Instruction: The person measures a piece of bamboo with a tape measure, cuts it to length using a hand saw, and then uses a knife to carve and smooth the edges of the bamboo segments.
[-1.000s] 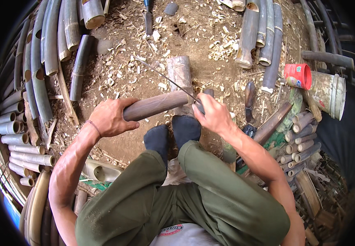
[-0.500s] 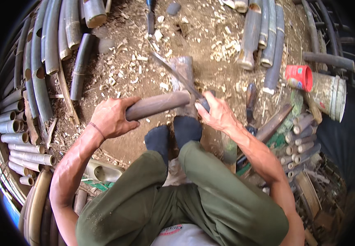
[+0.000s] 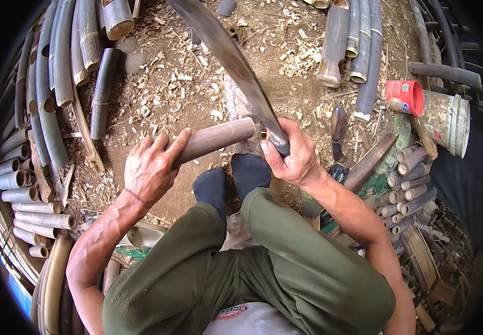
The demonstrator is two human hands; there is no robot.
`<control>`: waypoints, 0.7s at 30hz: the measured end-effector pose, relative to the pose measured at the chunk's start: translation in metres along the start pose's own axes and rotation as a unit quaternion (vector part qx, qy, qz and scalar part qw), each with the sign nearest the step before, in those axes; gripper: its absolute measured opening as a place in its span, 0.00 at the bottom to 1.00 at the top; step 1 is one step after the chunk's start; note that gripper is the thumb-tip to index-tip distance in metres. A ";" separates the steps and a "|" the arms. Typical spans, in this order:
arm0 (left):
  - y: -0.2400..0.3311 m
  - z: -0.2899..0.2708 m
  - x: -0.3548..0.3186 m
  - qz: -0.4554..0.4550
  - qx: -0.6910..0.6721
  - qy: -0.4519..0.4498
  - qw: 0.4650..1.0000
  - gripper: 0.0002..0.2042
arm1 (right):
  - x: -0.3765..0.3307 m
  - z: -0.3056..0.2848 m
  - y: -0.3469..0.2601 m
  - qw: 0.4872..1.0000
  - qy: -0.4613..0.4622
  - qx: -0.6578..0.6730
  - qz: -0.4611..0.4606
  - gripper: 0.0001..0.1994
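I see my left hand [image 3: 151, 167] wrapped around one end of a short brown bamboo piece [image 3: 216, 138], fingers closed over the top and thumb stretched along it; the piece lies nearly level, tilted a little upward to the right, its far end resting against a worn chopping block [image 3: 241, 106] on the dirt floor [image 3: 169, 89]; my right hand [image 3: 289, 153] is clenched tight on the handle of a long knife [image 3: 225, 53], and the blade runs up and to the left from the fist, raised above the piece and blurred toward the top edge; I cannot tell whether the blade touches the bamboo where they cross; both feet in dark socks [image 3: 233, 181] sit just below the piece, knees in green trousers [image 3: 264, 262] spread wide; pale wood chips [image 3: 303, 61] are scattered around the block; long green bamboo poles [image 3: 51, 95] lie stacked on my left, cut tubes [image 3: 24, 206] piled below them; more poles [image 3: 353, 44] lie at upper right, near a red cup [image 3: 406, 96] and a pale bucket [image 3: 445, 120] on its side; short tubes [image 3: 409, 187] are heaped at my right
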State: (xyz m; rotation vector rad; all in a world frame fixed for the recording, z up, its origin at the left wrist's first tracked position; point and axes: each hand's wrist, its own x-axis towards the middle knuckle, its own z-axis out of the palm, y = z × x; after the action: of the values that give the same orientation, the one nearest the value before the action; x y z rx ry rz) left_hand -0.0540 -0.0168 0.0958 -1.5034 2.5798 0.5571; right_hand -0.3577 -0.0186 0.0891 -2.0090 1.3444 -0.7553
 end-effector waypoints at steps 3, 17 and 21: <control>0.002 0.003 -0.001 0.012 0.046 0.008 0.999 0.36 | -0.014 0.012 0.037 0.963 -0.171 -0.177 0.106 0.14; -0.012 -0.029 0.025 -0.086 -0.138 -0.214 0.963 0.31 | 0.002 -0.004 -0.010 0.999 0.028 -0.003 -0.018 0.13; -0.009 -0.032 0.029 -0.073 -0.135 -0.198 0.968 0.30 | -0.020 0.016 0.039 0.956 -0.176 -0.204 0.114 0.15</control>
State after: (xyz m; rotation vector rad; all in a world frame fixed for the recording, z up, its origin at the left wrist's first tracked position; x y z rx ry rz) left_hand -0.0579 -0.0565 0.1150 -1.4563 2.1374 1.1000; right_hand -0.3759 -0.0092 0.0469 -2.1107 1.5647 -0.0038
